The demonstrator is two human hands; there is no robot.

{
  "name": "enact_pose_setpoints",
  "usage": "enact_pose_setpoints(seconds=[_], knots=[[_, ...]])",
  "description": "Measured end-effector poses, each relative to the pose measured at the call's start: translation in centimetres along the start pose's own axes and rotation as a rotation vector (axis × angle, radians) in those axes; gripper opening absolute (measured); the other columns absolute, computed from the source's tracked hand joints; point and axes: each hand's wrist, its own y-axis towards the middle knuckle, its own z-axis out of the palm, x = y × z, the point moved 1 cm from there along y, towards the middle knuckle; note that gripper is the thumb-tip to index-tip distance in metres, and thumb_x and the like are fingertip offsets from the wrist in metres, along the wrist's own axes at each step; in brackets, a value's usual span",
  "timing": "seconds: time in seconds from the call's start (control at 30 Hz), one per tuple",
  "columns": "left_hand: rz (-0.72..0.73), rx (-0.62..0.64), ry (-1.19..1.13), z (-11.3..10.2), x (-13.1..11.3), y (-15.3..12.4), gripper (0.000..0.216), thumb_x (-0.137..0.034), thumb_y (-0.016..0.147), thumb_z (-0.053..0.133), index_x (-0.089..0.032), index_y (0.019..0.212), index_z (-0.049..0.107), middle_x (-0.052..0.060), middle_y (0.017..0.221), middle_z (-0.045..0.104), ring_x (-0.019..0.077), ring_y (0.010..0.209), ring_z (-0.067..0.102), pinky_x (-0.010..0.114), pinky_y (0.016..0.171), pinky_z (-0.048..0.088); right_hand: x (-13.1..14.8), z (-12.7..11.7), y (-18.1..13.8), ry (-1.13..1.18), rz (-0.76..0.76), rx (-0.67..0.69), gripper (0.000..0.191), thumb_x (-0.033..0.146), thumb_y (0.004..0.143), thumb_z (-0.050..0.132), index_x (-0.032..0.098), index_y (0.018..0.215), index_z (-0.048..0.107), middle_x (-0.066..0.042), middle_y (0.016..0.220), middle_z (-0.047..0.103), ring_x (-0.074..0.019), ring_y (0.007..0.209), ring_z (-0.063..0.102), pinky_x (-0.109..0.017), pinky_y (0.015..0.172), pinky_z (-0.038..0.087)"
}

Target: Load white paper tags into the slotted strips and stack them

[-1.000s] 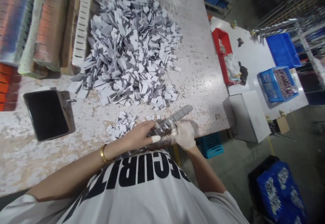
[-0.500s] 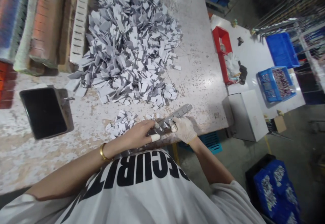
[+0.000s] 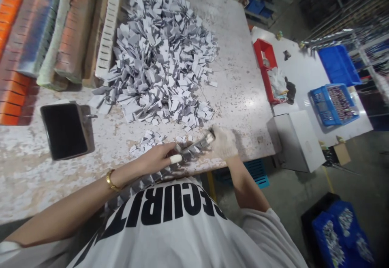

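A long grey slotted strip (image 3: 199, 144) runs slantwise along the near table edge, with small white-grey pieces standing in its slots. Its lower-left length passes beneath my left forearm and close against the shirt. My left hand (image 3: 158, 157), a white cover on its thumb, is closed on the strip's middle; the fingertips are partly hidden. At the upper-right end, my right hand (image 3: 224, 142), in a pale glove, is closed around the strip, somewhat blurred. Just beyond the left hand lies a small heap of white paper-like pieces (image 3: 150, 138). A far larger pile of them (image 3: 170, 65) covers the table behind.
To the left lies a dark-screened tablet (image 3: 63, 132). Several slotted foam-like bars, one orange (image 3: 13, 97) and one white (image 3: 108, 33), line the far left. On the right are a white box (image 3: 299, 140), a red tray (image 3: 267, 85) and a blue basket (image 3: 322, 108).
The strip has shifted toward the lower left, and more of it shows under my left forearm. My right hand now covers its end. My left hand has moved slightly left.
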Motion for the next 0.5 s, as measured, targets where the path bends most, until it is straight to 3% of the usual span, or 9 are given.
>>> enact_pose_setpoints(seconds=[0.13,0.27,0.4,0.5], knots=[[0.015,-0.026,-0.013,0.0,-0.3,0.2,0.028,-0.048,0.094,0.054,-0.020,0.092,0.058,0.005,0.081,0.068,0.0200,0.067,0.062,0.028,0.061,0.040,1.7,-0.3,3.9,-0.061,-0.011,0.000,0.040,0.051,0.099,0.048,0.017,0.110,0.066,-0.015,0.097,0.074,-0.0294,0.092,0.067,-0.037,0.080,0.040],[0.014,-0.048,-0.084,-0.5,-0.2,0.5,0.030,-0.050,0.093,0.056,-0.020,0.091,0.059,0.005,0.082,0.069,0.0198,0.069,0.062,0.029,0.062,0.041,1.8,0.5,5.2,-0.005,0.003,0.049,0.022,0.030,0.095,0.051,0.018,0.104,0.067,-0.014,0.103,0.074,-0.0285,0.100,0.066,-0.038,0.089,0.042],[-0.002,-0.102,-0.293,-0.9,-0.1,1.7,0.035,-0.053,0.090,0.059,-0.019,0.083,0.059,0.002,0.077,0.065,0.0185,0.069,0.058,0.030,0.064,0.044,0.2,1.0,4.6,0.501,0.099,-0.034,0.019,0.029,0.093,0.052,0.019,0.096,0.068,-0.011,0.097,0.073,-0.0249,0.094,0.067,-0.035,0.084,0.048],[-0.011,-0.094,-0.674,-0.5,-0.7,3.4,0.040,-0.057,0.088,0.065,-0.017,0.087,0.063,0.006,0.087,0.070,0.0178,0.075,0.062,0.034,0.073,0.051,0.3,1.5,4.0,0.828,0.035,-0.095,0.027,0.034,0.098,0.046,0.019,0.096,0.067,-0.008,0.092,0.073,-0.0214,0.085,0.069,-0.031,0.075,0.053]])
